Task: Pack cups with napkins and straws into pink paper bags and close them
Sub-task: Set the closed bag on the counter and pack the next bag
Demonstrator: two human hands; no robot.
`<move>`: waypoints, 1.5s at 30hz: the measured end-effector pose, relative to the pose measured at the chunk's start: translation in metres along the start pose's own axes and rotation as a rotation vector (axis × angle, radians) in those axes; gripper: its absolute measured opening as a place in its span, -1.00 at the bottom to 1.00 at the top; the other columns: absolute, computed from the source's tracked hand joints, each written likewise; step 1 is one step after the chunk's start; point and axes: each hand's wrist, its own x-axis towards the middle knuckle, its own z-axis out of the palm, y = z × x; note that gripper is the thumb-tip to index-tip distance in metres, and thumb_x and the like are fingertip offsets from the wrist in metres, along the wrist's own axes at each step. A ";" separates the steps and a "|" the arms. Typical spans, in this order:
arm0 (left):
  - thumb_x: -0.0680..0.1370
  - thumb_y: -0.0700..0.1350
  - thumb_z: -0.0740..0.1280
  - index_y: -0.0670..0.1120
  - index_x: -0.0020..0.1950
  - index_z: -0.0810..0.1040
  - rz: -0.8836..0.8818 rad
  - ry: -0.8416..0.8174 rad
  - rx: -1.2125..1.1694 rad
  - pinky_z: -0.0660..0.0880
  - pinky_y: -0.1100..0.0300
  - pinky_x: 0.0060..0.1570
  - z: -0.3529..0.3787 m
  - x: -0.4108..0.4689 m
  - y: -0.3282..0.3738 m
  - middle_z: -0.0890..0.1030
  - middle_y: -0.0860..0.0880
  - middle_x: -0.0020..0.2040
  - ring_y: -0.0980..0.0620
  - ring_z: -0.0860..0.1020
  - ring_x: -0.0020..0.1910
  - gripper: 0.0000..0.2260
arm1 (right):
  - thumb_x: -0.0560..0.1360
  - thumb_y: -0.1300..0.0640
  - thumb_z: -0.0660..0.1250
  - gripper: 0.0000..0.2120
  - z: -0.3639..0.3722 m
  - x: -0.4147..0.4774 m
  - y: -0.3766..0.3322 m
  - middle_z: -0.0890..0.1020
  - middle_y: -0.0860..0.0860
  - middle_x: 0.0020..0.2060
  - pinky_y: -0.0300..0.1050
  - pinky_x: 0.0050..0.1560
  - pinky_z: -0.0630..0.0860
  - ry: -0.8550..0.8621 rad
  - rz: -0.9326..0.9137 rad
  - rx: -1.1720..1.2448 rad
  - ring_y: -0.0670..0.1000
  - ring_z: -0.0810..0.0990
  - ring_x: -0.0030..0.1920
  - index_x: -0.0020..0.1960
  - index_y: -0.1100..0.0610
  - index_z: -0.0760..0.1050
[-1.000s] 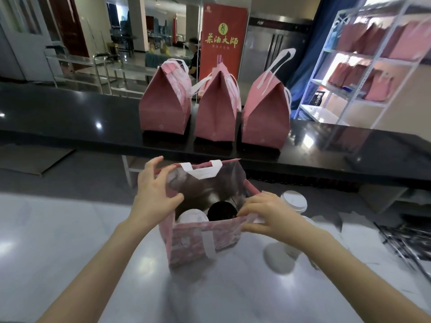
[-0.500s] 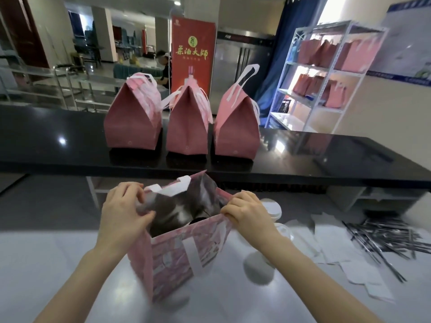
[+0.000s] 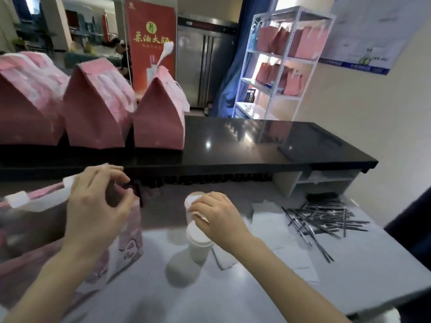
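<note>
**Open bag at lower left, cups at centre**

Head view: the left hand (image 3: 98, 206) pinches the rim of the open pink bag (image 3: 126, 238) at lower left. The right hand (image 3: 219, 217), fingers curled together, touches the lid of a white cup (image 3: 194, 201); a second cup (image 3: 198, 245) stands just below. Napkins (image 3: 268, 220) and straws (image 3: 326, 217) lie at right.

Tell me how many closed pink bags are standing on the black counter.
3: left bag, cut off by the frame edge; middle bag; right bag. More may stand out of view to the left.
</note>
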 end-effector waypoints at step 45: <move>0.43 -0.30 0.37 -0.06 0.42 0.35 -0.418 -0.741 0.105 0.25 0.18 0.31 0.350 -0.100 0.080 0.38 -0.09 0.37 -0.09 0.35 0.34 -0.43 | 0.39 0.23 0.44 -0.80 0.008 -0.148 0.295 0.63 -0.12 -0.28 -0.19 -0.09 0.52 -0.244 0.838 0.646 -0.09 0.59 -0.25 -0.16 -0.06 0.53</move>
